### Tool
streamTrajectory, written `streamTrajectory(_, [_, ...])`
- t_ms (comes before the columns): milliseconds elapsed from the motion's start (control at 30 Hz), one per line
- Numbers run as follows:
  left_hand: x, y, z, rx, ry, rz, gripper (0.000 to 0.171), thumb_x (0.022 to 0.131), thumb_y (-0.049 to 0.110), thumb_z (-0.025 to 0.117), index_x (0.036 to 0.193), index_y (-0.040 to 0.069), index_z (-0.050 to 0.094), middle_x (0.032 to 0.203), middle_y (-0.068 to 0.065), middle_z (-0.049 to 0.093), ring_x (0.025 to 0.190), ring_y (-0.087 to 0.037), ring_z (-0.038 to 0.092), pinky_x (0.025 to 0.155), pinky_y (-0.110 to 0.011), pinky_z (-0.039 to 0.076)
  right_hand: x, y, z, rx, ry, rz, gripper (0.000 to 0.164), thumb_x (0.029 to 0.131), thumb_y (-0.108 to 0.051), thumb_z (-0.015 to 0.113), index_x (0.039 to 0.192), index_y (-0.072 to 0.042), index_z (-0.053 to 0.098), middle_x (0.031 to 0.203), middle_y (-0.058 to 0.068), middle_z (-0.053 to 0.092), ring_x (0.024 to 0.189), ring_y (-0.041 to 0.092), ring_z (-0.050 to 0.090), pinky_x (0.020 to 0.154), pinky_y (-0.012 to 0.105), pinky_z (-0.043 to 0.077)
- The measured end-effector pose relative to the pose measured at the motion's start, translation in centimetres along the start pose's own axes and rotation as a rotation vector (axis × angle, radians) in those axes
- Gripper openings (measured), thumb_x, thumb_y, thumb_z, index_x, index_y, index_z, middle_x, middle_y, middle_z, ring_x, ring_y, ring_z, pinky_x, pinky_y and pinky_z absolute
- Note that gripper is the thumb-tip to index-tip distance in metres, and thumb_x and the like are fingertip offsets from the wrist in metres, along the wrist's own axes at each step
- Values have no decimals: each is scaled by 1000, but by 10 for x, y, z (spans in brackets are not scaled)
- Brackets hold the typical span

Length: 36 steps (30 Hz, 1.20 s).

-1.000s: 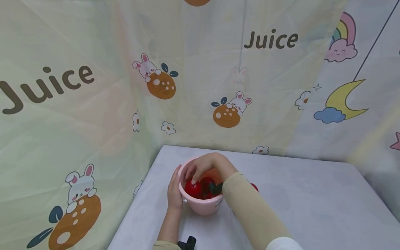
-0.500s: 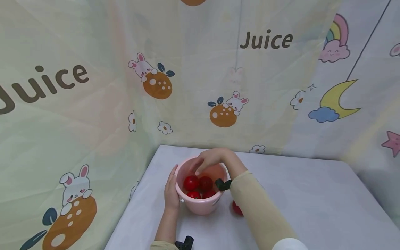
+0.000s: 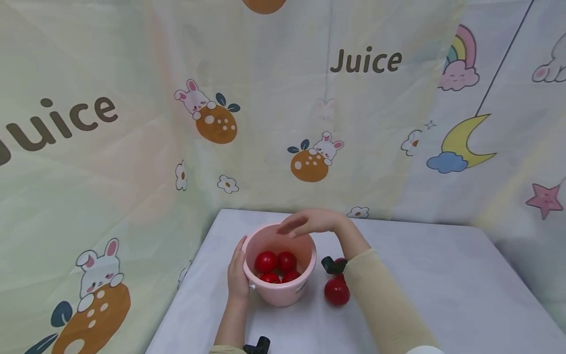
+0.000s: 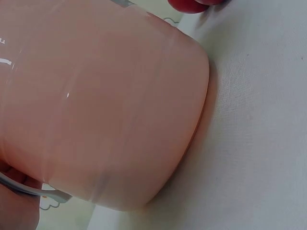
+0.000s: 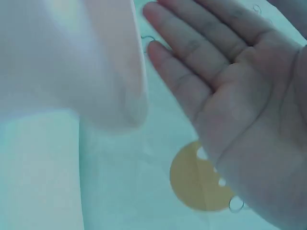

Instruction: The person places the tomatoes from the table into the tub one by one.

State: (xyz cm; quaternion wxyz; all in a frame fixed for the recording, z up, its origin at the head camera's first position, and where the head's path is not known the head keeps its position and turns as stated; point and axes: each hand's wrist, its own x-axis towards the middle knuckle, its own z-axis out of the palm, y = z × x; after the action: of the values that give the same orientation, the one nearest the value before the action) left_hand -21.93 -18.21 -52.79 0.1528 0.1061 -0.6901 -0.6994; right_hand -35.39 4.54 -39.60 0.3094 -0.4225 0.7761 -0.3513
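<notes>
A pink bucket point(image 3: 283, 295) stands on the table with several shiny red tomatoes point(image 3: 266, 261) inside. My left hand point(image 3: 238, 273) rests along the bucket's left outer side, its fingers fairly straight. In the left wrist view, the left hand point(image 4: 19, 206) shows only at the lower left corner, beside the grey handle point(image 4: 57, 195) of the bucket point(image 4: 105, 105). My right hand point(image 3: 314, 221) hovers over the bucket's far right rim, holding nothing. The right wrist view shows that hand point(image 5: 249, 100) with its palm bare and fingers extended, next to the blurred bucket wall point(image 5: 115, 72).
Right of the bucket lies a round, darker red fruit point(image 3: 337, 291), with more red behind it, partly hidden by the black wrist mount point(image 3: 333, 265). The white table point(image 3: 433, 280) meets a printed cloth backdrop point(image 3: 265, 98) at the back and left.
My right hand has lifted out of the bucket and moved up and right, leaving the tomatoes in view. The fruit on the right is more exposed. The left hand keeps its place on the bucket.
</notes>
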Motion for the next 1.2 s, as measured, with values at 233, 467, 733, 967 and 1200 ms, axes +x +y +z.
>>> streamTrajectory(233, [0,-4,-2,-5,3,12,39,100,49,47,140,52,45,146,25,47,142,-11,39,110,-52,43,-30,17,6,59,176,-42,46,92,-39,65,136,-31,59,141,-1,59,131,16,53,101,46,52])
streamTrajectory(467, [-1,-1,-2,5,10,4,39,101,47,48,139,53,44,145,27,46,142,-10,39,108,-52,45,-66,39,16,159,349,-62,48,93,-36,65,140,-31,55,144,-5,55,138,27,47,105,51,48])
streamTrajectory(733, [0,2,-1,1,2,13,39,101,44,48,139,53,45,143,28,47,140,-8,40,107,-50,46,-102,82,38,160,476,68,60,89,-41,69,145,-32,49,149,-4,50,143,26,42,106,55,47])
streamTrajectory(967, [1,1,-1,-2,2,24,40,101,46,48,140,53,45,145,27,47,140,-9,40,107,-50,46,-110,121,58,151,511,240,70,82,-41,76,146,-30,48,150,-3,50,144,30,39,104,58,47])
streamTrajectory(1200, [1,-1,0,-20,-8,24,39,101,47,49,139,51,46,145,24,48,141,-11,40,109,-51,44,-113,147,73,174,528,308,72,80,-41,79,145,-30,49,150,0,50,143,32,40,102,55,49])
